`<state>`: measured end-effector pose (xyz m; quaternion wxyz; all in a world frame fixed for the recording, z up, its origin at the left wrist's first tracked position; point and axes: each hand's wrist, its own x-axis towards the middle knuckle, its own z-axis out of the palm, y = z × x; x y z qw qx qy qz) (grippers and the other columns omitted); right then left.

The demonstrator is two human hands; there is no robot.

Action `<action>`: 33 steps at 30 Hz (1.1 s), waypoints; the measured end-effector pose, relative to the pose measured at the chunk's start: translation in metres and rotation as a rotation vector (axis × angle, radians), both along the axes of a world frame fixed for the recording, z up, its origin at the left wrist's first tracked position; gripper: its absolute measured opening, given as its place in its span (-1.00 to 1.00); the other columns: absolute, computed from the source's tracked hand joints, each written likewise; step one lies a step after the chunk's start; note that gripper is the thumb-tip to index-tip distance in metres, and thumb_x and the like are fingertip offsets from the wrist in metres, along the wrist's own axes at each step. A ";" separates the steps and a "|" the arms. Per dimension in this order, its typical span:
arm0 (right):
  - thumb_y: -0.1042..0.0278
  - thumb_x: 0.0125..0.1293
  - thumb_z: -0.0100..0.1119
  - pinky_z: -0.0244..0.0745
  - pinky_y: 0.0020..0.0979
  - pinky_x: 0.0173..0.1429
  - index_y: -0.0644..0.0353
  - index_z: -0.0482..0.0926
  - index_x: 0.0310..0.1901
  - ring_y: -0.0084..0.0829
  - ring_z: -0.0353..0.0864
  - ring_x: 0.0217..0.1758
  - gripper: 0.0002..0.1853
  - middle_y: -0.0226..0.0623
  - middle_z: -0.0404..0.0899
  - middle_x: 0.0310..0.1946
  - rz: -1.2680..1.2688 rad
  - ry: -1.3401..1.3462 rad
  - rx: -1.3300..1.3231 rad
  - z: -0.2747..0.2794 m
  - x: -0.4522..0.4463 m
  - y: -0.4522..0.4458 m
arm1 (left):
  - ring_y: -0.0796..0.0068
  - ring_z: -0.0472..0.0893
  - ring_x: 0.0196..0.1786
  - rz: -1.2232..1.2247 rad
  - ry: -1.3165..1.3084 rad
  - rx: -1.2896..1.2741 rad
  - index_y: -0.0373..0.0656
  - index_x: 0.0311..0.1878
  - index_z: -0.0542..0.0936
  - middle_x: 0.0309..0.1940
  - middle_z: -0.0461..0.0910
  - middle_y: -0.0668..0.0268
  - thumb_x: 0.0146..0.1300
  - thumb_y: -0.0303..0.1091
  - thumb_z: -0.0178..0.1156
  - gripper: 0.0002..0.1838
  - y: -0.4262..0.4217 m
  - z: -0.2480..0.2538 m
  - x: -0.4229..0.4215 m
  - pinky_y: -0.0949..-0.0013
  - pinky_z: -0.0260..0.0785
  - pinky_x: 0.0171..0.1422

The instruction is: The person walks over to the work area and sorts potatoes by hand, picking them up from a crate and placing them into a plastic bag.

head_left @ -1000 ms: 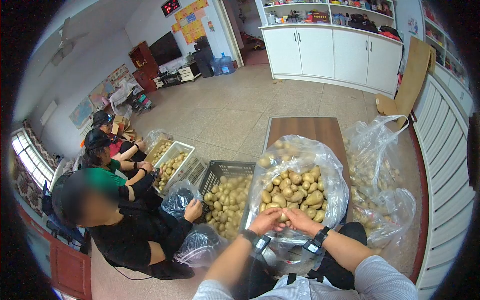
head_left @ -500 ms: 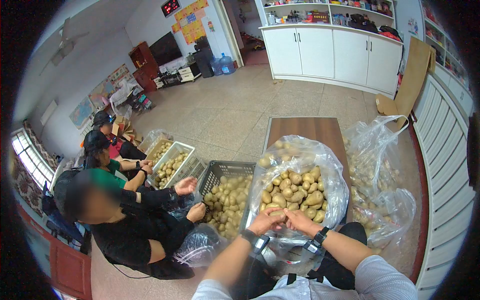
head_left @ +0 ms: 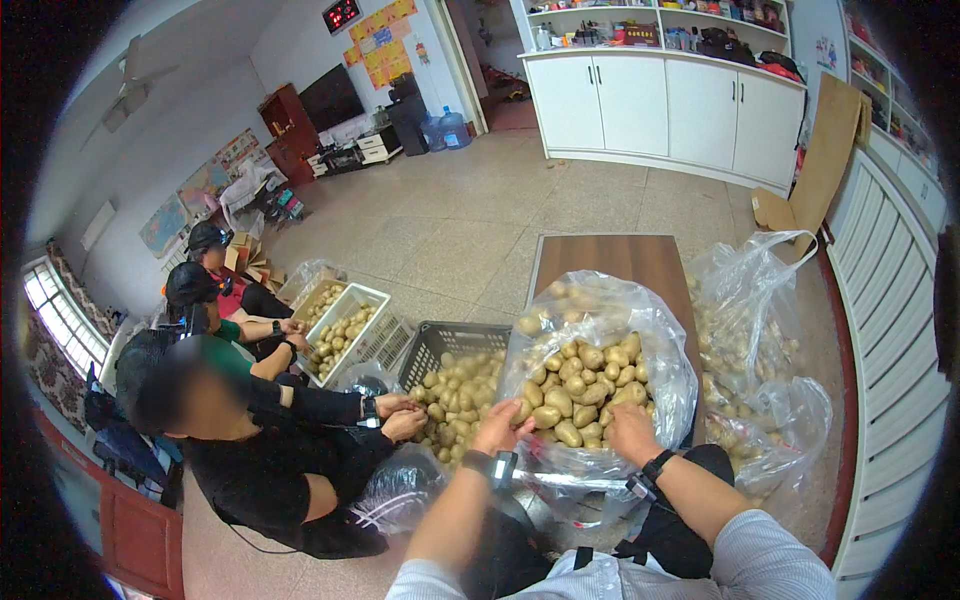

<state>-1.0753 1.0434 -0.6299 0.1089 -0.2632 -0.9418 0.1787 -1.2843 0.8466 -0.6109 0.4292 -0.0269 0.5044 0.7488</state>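
A clear plastic bag (head_left: 665,340) full of potatoes (head_left: 575,387) stands open in front of me, its rim folded outward. At the bag's near left edge is my left hand (head_left: 500,428); thumb and fingers are apart beside the nearest potatoes, with no potato visible in it. My right hand (head_left: 632,434) reaches down into the near right side of the bag. Its fingers are bent round a potato, which they partly hide.
Left of the bag stands a dark crate (head_left: 425,350) of potatoes, where a co-worker's hands (head_left: 400,415) meet. Beyond it are a white crate (head_left: 375,300) and two more people. A brown tabletop (head_left: 600,258) lies behind my bag; more potato bags (head_left: 750,330) sit at right.
My hands were together over the bag's near edge around a potato. They have separated, left hand to the left and right hand into the potatoes. The co-worker's hands came together.
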 end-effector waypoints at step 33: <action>0.38 0.19 0.09 0.56 -0.12 -0.06 0.25 0.53 -0.11 0.00 0.55 -0.04 -0.76 -0.01 0.44 -0.09 -0.020 -0.205 0.094 -0.020 0.006 0.001 | 0.03 0.65 -0.12 -0.008 0.809 -0.795 -0.22 -0.21 0.63 -0.24 0.67 0.05 0.08 0.06 0.27 -0.52 -0.082 -0.133 -0.115 0.10 0.49 -0.09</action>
